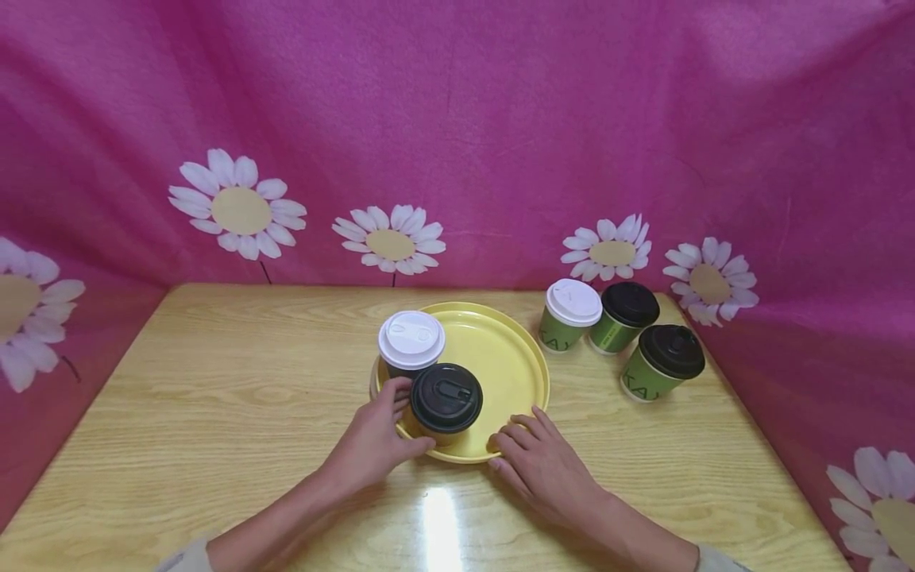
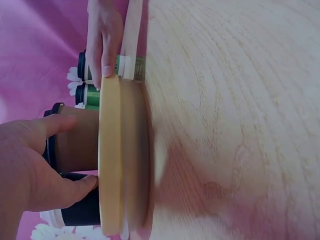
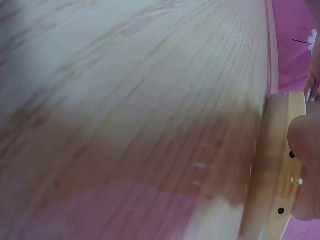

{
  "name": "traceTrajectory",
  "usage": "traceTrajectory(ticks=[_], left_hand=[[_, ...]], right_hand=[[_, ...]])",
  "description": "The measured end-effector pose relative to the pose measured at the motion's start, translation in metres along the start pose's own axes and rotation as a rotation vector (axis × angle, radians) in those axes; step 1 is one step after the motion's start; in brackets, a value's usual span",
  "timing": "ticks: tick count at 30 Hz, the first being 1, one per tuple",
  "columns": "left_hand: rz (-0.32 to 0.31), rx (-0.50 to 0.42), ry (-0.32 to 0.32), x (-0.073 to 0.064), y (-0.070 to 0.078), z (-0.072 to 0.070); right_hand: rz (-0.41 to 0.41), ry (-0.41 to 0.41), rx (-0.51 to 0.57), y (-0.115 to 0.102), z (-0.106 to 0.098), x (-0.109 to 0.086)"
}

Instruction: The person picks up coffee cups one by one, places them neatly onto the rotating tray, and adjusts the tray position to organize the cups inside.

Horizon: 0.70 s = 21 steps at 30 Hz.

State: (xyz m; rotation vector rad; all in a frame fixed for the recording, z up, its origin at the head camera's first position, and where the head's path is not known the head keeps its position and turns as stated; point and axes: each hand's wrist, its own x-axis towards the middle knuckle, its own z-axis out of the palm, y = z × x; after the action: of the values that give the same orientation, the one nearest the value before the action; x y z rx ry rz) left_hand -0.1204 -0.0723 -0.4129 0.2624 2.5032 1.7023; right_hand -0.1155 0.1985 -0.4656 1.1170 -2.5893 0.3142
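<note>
A brown paper coffee cup with a black lid (image 1: 446,399) stands at the near left of a round yellow tray (image 1: 511,373). My left hand (image 1: 379,437) holds this cup, thumb in front and fingers at its left side. Behind it, also on the tray, is a dark cup with a white lid (image 1: 411,340). My right hand (image 1: 543,465) grips the tray's near right rim, with fingers over the edge and the thumb outside. In the left wrist view the brown cup (image 2: 80,142) sits upright between thumb and fingers.
Three green cups stand right of the tray: one with a white lid (image 1: 568,316), one with a black lid (image 1: 623,318), and a nearer black-lidded one (image 1: 661,363). A pink flowered cloth (image 1: 457,143) hangs behind and beside the wooden table (image 1: 236,381).
</note>
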Motion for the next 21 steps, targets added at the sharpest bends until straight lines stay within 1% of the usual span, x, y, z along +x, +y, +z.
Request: traceTrajectory(ticks=[2, 4, 6, 7, 11, 13, 15, 18, 21], left_hand=[[-0.020, 0.015, 0.016, -0.003, 0.002, -0.004], [-0.022, 0.052, 0.042, -0.005, 0.003, -0.008], [0.015, 0.121, 0.084, -0.008, 0.005, -0.011], [0.044, 0.164, 0.109, -0.009, 0.007, -0.013], [0.193, 0.340, 0.224, -0.014, 0.013, -0.017], [0.274, 0.404, 0.249, -0.014, 0.016, -0.017], [0.361, 0.456, 0.240, -0.012, 0.019, -0.016], [0.498, 0.543, 0.198, -0.009, 0.024, -0.011], [0.612, 0.625, 0.159, -0.004, 0.025, -0.004]], right_hand=[[0.003, -0.003, -0.001, 0.000, 0.000, 0.000], [0.005, -0.006, -0.001, 0.000, 0.000, 0.000], [0.004, -0.007, -0.001, 0.000, 0.000, 0.000], [0.005, -0.006, 0.000, 0.000, 0.000, 0.000], [0.000, 0.001, 0.003, -0.001, 0.000, 0.000], [0.000, 0.002, 0.003, -0.001, 0.000, 0.001], [0.002, 0.000, 0.002, -0.001, 0.000, 0.001], [0.005, -0.003, 0.001, -0.001, -0.001, 0.001], [0.004, 0.002, -0.005, 0.000, 0.000, 0.001]])
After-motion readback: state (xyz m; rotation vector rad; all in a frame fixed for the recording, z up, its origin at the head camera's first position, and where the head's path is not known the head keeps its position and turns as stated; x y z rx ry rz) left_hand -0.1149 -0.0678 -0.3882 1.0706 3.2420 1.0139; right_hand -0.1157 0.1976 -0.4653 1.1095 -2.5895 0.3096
